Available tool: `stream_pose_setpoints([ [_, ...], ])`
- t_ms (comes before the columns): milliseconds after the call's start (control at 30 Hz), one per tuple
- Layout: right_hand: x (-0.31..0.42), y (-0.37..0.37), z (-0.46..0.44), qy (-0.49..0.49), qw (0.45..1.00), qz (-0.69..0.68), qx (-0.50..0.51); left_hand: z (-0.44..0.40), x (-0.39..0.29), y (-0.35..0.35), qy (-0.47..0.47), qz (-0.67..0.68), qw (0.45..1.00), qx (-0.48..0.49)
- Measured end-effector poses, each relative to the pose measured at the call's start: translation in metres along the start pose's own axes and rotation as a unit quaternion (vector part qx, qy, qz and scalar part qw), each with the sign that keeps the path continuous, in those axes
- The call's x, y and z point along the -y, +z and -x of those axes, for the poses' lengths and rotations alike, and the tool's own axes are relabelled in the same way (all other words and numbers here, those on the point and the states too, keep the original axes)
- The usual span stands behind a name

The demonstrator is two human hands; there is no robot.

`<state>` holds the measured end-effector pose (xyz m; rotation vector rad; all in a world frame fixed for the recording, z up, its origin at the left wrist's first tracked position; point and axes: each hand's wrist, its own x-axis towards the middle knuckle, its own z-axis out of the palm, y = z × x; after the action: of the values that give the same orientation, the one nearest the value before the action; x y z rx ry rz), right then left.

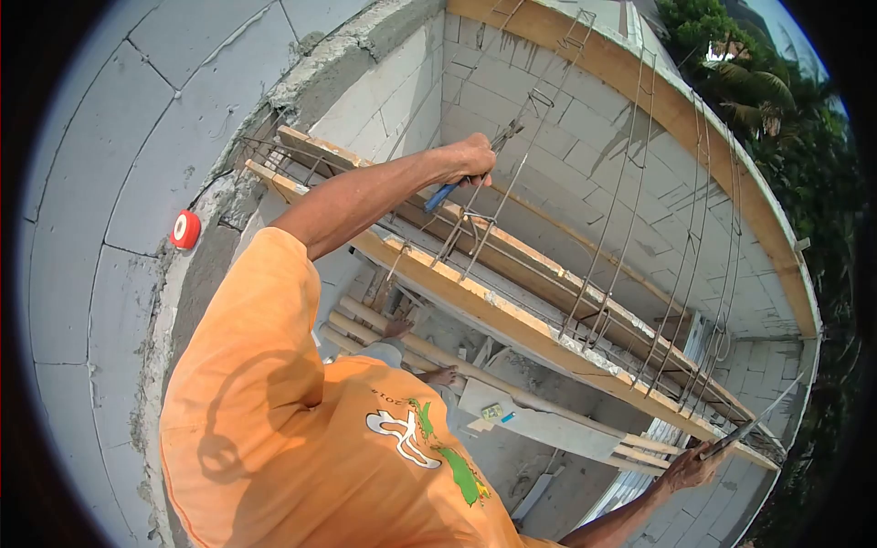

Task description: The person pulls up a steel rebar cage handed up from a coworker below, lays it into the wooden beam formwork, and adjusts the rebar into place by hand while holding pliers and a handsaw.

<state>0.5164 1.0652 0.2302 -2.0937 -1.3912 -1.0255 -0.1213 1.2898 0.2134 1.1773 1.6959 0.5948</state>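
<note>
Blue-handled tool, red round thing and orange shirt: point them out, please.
Blue-handled tool [439, 198]: head view, on the blue handle.
Red round thing [184, 229]: head view, middle of its face.
Orange shirt [333, 434]: head view, cloth beside the white print.

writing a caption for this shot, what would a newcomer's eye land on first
Probably the bright orange shirt filling the lower left and centre, with its white and green print. Next might come the small red round object against the grey blocks at far left. Near the upper centre, the blue-handled tool in the left hand also stands out.
</note>
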Motion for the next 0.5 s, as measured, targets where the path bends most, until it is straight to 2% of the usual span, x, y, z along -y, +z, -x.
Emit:
stream_pose_setpoints([
  [33, 0.011, -0.007, 0.002, -0.027, 0.999, -0.017, -0.017, 0.001, -0.001, 0.0, -0.016, 0.006, 1.0, -0.001],
  [100, 0.021, -0.016, 0.006, -0.022, 0.999, -0.024, -0.017, 0.0, 0.002, 0.002, -0.026, 0.014, 1.0, 0.005],
  [167, 0.043, -0.029, 0.01, 0.028, 0.997, -0.069, 0.036, -0.001, 0.005, -0.002, -0.02, 0.037, 0.999, 0.029],
  [367, 0.094, -0.055, 0.032, -0.025, 0.99, -0.135, -0.019, 0.0, 0.005, -0.007, -0.026, 0.058, 0.996, 0.063],
  [500, 0.146, -0.103, 0.034, 0.05, 0.973, -0.223, 0.028, -0.007, 0.01, -0.009, -0.028, 0.099, 0.991, 0.086],
])
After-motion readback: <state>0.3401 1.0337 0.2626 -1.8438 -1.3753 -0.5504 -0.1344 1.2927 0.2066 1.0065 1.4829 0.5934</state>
